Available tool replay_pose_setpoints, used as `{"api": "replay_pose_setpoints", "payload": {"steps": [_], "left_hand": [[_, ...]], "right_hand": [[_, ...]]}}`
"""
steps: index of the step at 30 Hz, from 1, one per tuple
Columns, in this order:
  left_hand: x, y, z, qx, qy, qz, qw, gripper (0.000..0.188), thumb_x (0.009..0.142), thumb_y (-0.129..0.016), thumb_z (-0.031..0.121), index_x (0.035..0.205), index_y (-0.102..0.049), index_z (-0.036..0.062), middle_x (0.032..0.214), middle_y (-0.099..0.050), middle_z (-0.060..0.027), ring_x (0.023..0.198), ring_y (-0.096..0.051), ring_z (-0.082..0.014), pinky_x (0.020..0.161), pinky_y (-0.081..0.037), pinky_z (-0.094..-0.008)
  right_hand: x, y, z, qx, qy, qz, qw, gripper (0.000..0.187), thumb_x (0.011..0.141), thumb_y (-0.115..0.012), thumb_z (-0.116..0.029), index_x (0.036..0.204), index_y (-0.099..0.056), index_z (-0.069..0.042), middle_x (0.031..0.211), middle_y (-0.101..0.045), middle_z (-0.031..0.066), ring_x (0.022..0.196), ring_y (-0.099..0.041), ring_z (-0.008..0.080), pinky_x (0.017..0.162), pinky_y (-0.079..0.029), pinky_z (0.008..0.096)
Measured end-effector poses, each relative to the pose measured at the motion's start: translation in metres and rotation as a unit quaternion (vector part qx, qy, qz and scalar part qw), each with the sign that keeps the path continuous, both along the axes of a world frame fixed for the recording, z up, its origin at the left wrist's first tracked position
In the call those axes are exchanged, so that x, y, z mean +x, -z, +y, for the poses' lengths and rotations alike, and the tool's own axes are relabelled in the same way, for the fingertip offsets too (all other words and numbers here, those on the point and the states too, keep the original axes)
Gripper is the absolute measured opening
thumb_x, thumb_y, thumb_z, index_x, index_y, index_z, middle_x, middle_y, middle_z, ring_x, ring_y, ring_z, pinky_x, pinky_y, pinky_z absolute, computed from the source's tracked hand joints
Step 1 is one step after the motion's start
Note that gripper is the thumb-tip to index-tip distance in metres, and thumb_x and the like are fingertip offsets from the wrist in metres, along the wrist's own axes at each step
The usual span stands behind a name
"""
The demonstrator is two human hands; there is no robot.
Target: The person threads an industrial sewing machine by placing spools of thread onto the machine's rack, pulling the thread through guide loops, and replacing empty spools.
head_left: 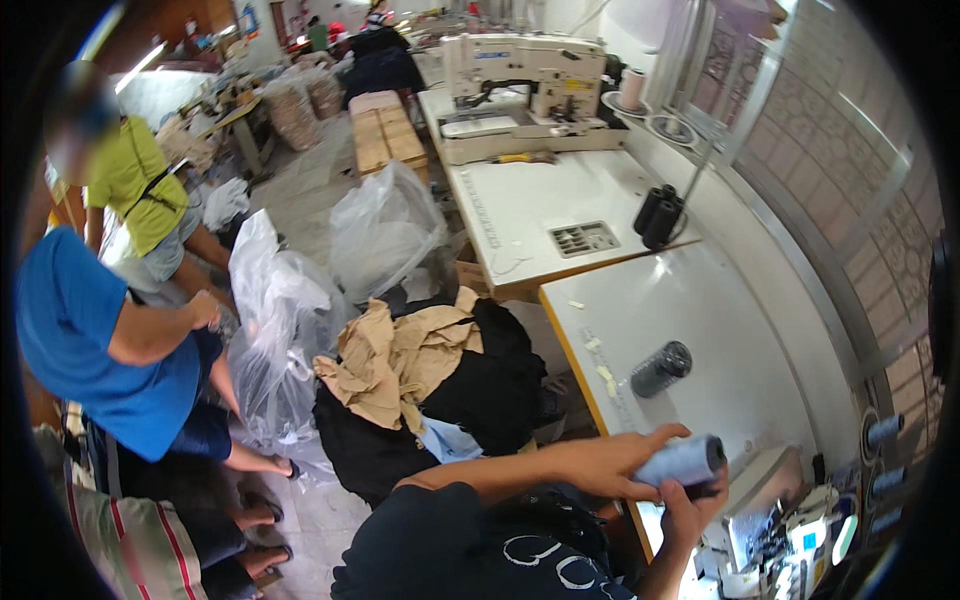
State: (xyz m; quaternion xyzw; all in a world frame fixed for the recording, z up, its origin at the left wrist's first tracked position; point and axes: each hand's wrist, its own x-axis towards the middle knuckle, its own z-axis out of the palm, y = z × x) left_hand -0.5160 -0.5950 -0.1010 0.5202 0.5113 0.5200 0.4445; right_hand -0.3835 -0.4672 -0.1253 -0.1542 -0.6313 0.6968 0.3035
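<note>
Over the front of the white worktable, I hold a light blue spool of thread (678,460) with a dark end. My left hand (615,462) wraps round its near end, thumb along the top. The fingers of my right hand (692,508) close on its underside and its dark end. Beyond my hands a dark grey spool (660,369), seemingly wrapped in clear film, lies on the table and touches neither hand.
A sewing machine (530,90) stands on the farther table, near black thread cones (658,215). Another machine (790,540) is at lower right, beside blue spools (885,430). Black and tan cloth (400,360) and plastic bags (280,330) lie left; people (110,340) stand beyond.
</note>
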Motion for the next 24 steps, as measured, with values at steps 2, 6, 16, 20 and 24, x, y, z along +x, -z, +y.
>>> {"api": "replay_pose_setpoints", "payload": {"steps": [2,6,16,20,24], "left_hand": [[-0.02,0.014,-0.024,0.078,-0.122,0.101,0.984,0.066,0.074,-0.061,0.023,0.125,-0.025,0.0002,0.092,-0.056,-0.0225,0.081,-0.059,-0.0312,0.069,-0.046,-0.0348],[-0.08,-0.008,-0.106,0.068,-0.444,0.1,0.888,0.069,0.073,-0.064,0.032,0.123,-0.031,-0.0025,0.088,-0.057,-0.0141,0.075,-0.057,-0.02,0.067,-0.046,-0.0324],[-0.302,0.167,-0.292,-0.21,-0.74,-0.23,0.596,0.038,0.071,-0.061,0.027,0.094,-0.053,-0.0023,0.081,-0.054,-0.0131,0.054,-0.052,-0.0217,0.039,-0.043,-0.0352],[-0.344,0.207,-0.279,-0.289,-0.771,-0.248,0.51,0.035,0.068,-0.061,0.023,0.093,-0.055,-0.001,0.081,-0.054,-0.0146,0.06,-0.054,-0.0264,0.04,-0.043,-0.0409],[-0.413,0.23,-0.236,-0.211,-0.756,-0.27,0.557,0.036,0.074,-0.057,0.03,0.099,-0.053,0.0038,0.087,-0.053,-0.0118,0.069,-0.053,-0.0256,0.049,-0.046,-0.0402]], "right_hand": [[-0.039,-0.004,-0.014,-0.047,-0.09,-0.012,0.995,0.061,0.054,-0.079,-0.016,0.106,-0.048,-0.003,0.092,-0.055,0.0048,0.082,-0.056,0.0159,0.075,-0.045,0.0284],[-0.084,0.017,-0.023,0.2,-0.119,-0.132,0.964,0.045,0.069,-0.066,-0.009,0.108,-0.046,0.0,0.08,-0.053,0.0061,0.052,-0.05,0.0149,0.046,-0.04,0.0322],[-0.081,0.102,-0.005,0.674,-0.063,-0.209,0.706,0.03,0.07,-0.06,-0.017,0.095,-0.053,-0.002,0.068,-0.048,0.011,0.058,-0.053,0.0297,0.047,-0.042,0.0384],[-0.086,0.107,-0.004,0.661,-0.05,-0.225,0.715,0.03,0.069,-0.06,-0.013,0.095,-0.053,0.0,0.069,-0.051,0.0128,0.058,-0.054,0.0303,0.048,-0.043,0.0377],[-0.09,0.101,-0.01,0.672,-0.029,-0.231,0.702,0.032,0.068,-0.061,-0.012,0.096,-0.053,0.001,0.069,-0.053,0.0139,0.057,-0.055,0.03,0.048,-0.043,0.0369]]}}
